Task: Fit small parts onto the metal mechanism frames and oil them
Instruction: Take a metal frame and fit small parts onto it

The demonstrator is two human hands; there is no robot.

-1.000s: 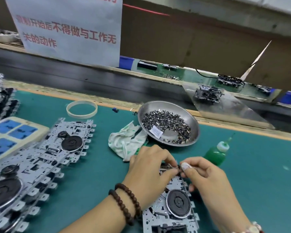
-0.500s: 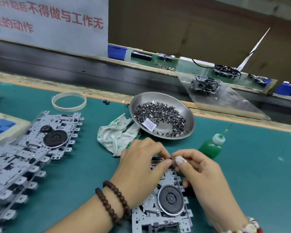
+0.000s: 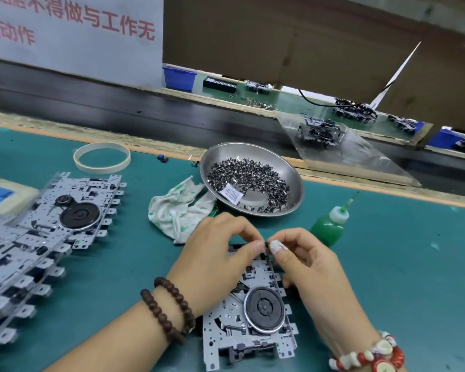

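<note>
Fingertips [image 3: 255, 247] of both hands pinched a tiny, light, slippery part [image 3: 266, 244] above the stiff frame [image 3: 250, 315], best held by its sides.

Both forearms were bare, no sleeves visible. The left wrist carried a dark brown wooden bead bracelet [image 3: 169, 310], wound twice. The right wrist carried a bracelet of red and white beads [image 3: 371, 357]. The right hand [image 3: 312, 267] showed a thumbnail with chipped whitish polish.

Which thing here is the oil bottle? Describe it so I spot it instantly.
Find the steel dish of small dark parts on the green mat. Just right of it and nearer, behind the right hand, stands the oil bottle: the only green, translucent thing, white-capped with a thin nozzle.
</note>
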